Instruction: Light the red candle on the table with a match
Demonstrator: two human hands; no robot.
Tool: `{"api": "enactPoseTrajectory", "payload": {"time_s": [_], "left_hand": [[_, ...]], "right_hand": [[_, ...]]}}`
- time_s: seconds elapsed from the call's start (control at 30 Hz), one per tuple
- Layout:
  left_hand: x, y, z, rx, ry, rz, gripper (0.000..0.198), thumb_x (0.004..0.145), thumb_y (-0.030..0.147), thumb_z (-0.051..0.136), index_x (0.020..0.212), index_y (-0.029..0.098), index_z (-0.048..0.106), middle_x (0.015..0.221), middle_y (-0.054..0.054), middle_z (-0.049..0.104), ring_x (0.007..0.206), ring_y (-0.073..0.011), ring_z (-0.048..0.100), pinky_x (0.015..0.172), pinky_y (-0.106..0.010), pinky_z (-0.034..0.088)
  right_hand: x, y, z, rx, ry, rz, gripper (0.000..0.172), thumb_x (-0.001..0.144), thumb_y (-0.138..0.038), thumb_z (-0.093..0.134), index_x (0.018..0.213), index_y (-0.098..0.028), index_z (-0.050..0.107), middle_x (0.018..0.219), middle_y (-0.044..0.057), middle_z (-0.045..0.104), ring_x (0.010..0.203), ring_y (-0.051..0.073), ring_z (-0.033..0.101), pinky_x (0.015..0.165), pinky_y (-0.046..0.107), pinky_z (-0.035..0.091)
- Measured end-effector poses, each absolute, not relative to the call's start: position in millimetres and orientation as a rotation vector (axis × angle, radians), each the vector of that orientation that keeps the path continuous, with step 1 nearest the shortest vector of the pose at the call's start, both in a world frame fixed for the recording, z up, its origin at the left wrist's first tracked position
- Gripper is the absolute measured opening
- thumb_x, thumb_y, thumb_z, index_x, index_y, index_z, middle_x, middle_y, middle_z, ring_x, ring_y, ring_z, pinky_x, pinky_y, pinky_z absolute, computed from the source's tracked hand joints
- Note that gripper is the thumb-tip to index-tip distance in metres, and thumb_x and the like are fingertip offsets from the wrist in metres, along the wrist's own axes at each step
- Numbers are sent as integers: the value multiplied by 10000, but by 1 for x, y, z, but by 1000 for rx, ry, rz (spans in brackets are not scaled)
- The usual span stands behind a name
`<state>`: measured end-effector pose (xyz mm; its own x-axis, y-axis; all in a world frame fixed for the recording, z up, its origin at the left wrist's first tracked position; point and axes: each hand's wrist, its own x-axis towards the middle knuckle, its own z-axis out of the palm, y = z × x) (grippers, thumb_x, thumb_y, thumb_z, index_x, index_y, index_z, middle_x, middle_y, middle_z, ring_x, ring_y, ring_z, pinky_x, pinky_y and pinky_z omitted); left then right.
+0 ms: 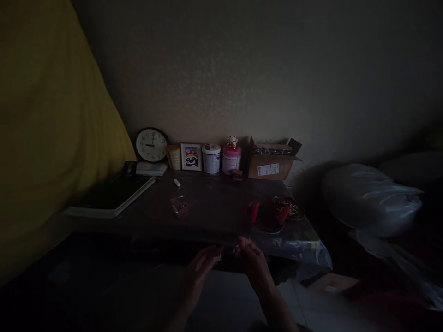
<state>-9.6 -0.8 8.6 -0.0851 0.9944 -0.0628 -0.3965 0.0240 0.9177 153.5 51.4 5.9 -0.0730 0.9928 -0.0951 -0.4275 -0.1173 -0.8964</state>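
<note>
The scene is very dark. My left hand [200, 267] and my right hand [252, 259] are held close together just below the front edge of a dark table [207, 221]. Between the fingertips sits a small pale object [219, 252], with the left fingers against it; what it is stays too dim to tell. My right fingers pinch something tiny next to it. On the table just beyond my right hand lies a round dish [268, 217] with red pieces, and a second dish [292, 208] of small sticks beside it.
Along the wall stand a clock [151, 145], a framed picture [191, 157], a white tub [211, 158], a pink tub [231, 159] and an open cardboard box [272, 161]. A book [110, 196] lies left, a small packet [179, 205] mid-table. Yellow cloth [44, 138] hangs left, a plastic bag [370, 196] right.
</note>
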Motion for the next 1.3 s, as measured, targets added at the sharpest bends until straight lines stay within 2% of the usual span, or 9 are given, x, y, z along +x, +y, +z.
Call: {"api": "enactPoseTrajectory", "payload": {"time_s": [0.2, 0.5, 0.6, 0.77, 1.07, 1.3], "left_hand": [[-10, 0, 6, 893, 986, 1391, 330, 768, 362, 613, 1055, 201, 636, 1116, -92, 672, 1103, -271, 561, 961, -403, 403], [-9, 5, -4, 957, 1004, 1391, 300, 783, 365, 589, 1036, 214, 644, 1114, -77, 664, 1093, -254, 563, 951, -383, 422], [-6, 5, -5, 963, 1000, 1408, 262, 785, 361, 586, 996, 222, 657, 1074, -67, 676, 1059, -244, 582, 935, -372, 438], [-4, 7, -5, 983, 972, 1410, 282, 769, 370, 601, 992, 210, 665, 1068, -70, 682, 1043, -245, 589, 943, -380, 437], [-8, 2, -5, 1021, 1038, 1442, 276, 747, 380, 628, 948, 204, 698, 1023, -60, 708, 991, -234, 617, 934, -368, 461], [-12, -1, -17, 1058, 1085, 1441, 324, 715, 436, 633, 965, 239, 698, 1061, -58, 699, 1037, -255, 602, 949, -382, 463]], "right_hand": [[145, 38, 21, -960, -961, 1543, 328, 701, -439, 707, 869, -158, 698, 662, 1, 631, 601, 107, 572, 585, 209, 468], [140, 37, 11, -1048, -1324, 1187, 310, 752, -469, 628, 826, -176, 698, 801, 53, 694, 773, 195, 634, 691, 243, 501], [142, 37, 10, -1044, -1384, 1118, 297, 759, -461, 624, 844, -181, 676, 797, 47, 693, 759, 189, 642, 689, 236, 503], [144, 37, 13, -985, -1392, 1094, 284, 769, -459, 616, 761, -178, 650, 718, 33, 679, 701, 173, 644, 647, 216, 506], [142, 37, 8, -951, -1478, 1065, 303, 792, -472, 588, 770, -180, 665, 756, 32, 684, 732, 172, 645, 678, 217, 501], [142, 37, 5, -987, -1603, 1009, 322, 815, -476, 551, 794, -178, 670, 771, 46, 692, 724, 173, 644, 658, 201, 490]]}}
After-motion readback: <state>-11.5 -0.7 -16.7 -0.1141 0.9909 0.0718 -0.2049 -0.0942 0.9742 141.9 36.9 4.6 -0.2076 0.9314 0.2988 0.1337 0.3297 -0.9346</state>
